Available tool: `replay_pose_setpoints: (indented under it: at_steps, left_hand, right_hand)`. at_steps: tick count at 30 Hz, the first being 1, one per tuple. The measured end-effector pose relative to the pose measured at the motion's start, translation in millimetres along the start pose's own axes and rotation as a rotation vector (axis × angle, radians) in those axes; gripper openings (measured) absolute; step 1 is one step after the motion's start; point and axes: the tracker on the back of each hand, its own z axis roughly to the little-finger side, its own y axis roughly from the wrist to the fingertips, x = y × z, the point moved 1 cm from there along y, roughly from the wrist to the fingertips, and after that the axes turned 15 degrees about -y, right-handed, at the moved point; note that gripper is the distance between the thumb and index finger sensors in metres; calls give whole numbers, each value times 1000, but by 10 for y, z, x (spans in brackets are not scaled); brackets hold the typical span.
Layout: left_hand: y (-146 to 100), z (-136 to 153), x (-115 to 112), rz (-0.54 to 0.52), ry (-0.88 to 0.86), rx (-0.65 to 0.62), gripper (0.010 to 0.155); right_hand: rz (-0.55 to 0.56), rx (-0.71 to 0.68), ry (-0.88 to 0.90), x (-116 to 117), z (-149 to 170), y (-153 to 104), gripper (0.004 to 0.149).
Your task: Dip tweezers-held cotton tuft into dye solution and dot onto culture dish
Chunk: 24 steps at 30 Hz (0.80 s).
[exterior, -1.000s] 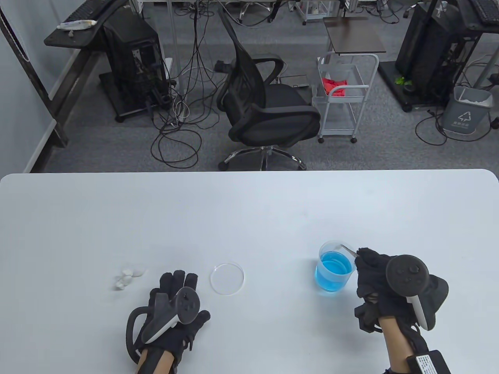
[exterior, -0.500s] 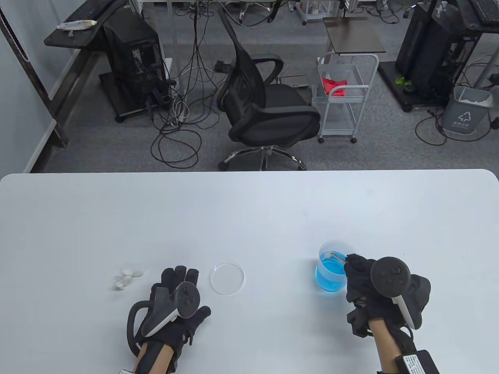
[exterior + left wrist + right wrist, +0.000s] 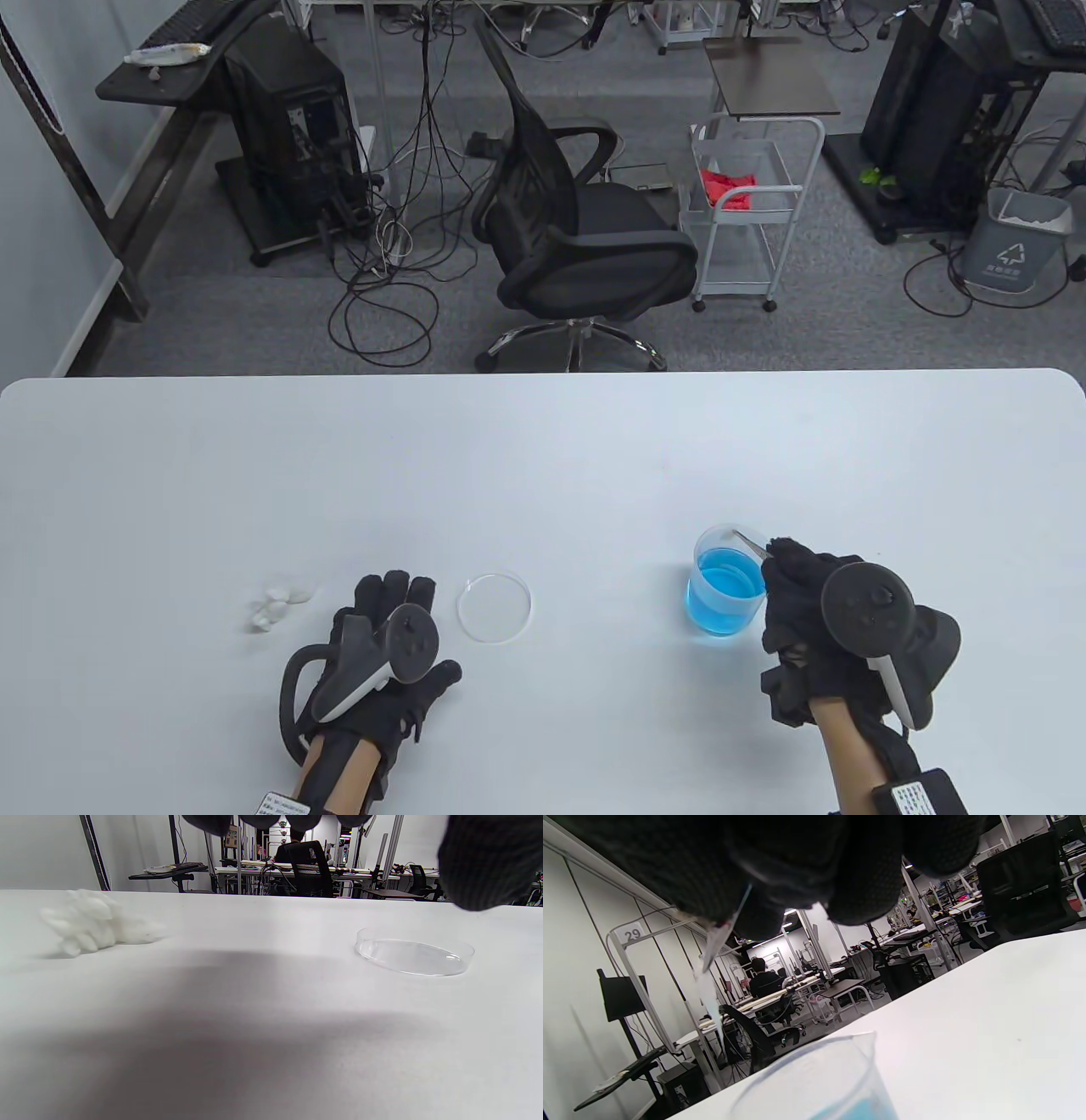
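My right hand (image 3: 779, 559) pinches metal tweezers (image 3: 751, 543) whose tip points up and left over the far rim of a clear beaker (image 3: 724, 594) of blue dye. In the right wrist view the tweezers (image 3: 715, 950) hang from my gloved fingers (image 3: 806, 861) above the beaker's rim (image 3: 814, 1065); I cannot make out a cotton tuft at the tip. The empty clear culture dish (image 3: 495, 607) lies left of the beaker. My left hand (image 3: 392, 596) rests flat and empty on the table just left of the dish, which also shows in the left wrist view (image 3: 413, 952).
A small heap of white cotton tufts (image 3: 276, 603) lies left of my left hand and shows in the left wrist view (image 3: 93, 923). The white table (image 3: 543, 458) ends at a far edge, with an office chair (image 3: 585, 229) beyond it.
My right hand swung left and lowered the tweezers' tip over the dye half a second ago, then drew back right and lifted it to the far rim. My left hand crept slightly forward.
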Motion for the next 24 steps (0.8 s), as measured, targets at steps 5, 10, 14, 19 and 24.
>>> replay_pose_setpoints:
  at_steps: [5, 10, 14, 19, 24]
  left_hand:
    - [93, -65, 51, 16, -12, -26, 101]
    - [217, -227, 96, 33, -22, -73, 104]
    - [374, -262, 33, 88, -64, -80, 105]
    - [613, -208, -126, 161, -102, -53, 105]
    - [768, -181, -210, 203, -136, -58, 106]
  right_hand:
    - [17, -92, 26, -60, -351, -103, 31]
    - [-17, -188, 70, 107, -860, -237, 31]
    - [-52, -229, 64, 348, -1210, -305, 31]
    - [-109, -266, 25, 772, -1548, -387, 31]
    - [-101, -313, -107, 1140, -1729, -477, 31]
